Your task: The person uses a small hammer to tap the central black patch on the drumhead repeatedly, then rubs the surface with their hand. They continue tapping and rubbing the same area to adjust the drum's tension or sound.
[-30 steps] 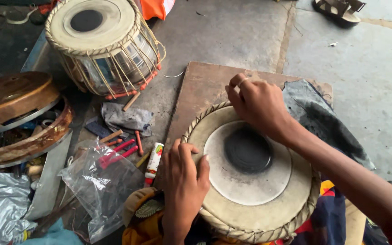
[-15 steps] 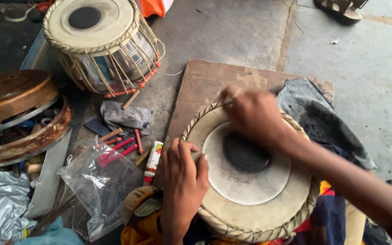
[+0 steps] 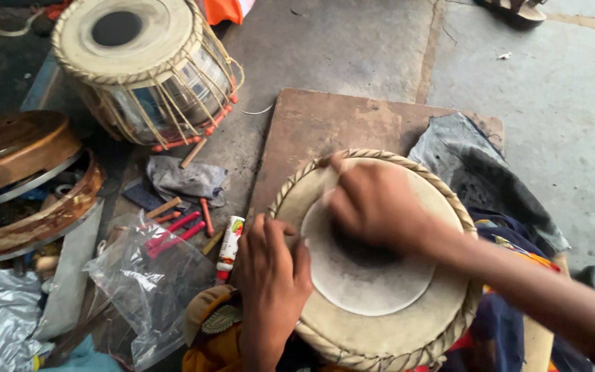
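Observation:
A round drum with a pale skin head point(image 3: 380, 289) and a braided rim lies face up on a wooden board point(image 3: 325, 124). My left hand point(image 3: 273, 272) presses on the drum's left rim, gripping its edge. My right hand point(image 3: 377, 203) lies blurred over the dark centre patch of the skin, fingers curled down against it; whether it holds something small I cannot tell. A dark grey cloth point(image 3: 476, 172) is draped beside the drum on the right.
A second laced drum point(image 3: 139, 65) stands at the upper left. Brown wooden shells point(image 3: 22, 165) are stacked at the left. A clear plastic bag point(image 3: 149, 282), red sticks point(image 3: 177, 231), a small white tube point(image 3: 230, 241) and a grey rag point(image 3: 187, 179) lie near the board. A sandal point(image 3: 518, 10) sits on the concrete.
My right hand has slid from the drum's far rim down to the dark centre of the skin. My left hand stays on the left rim.

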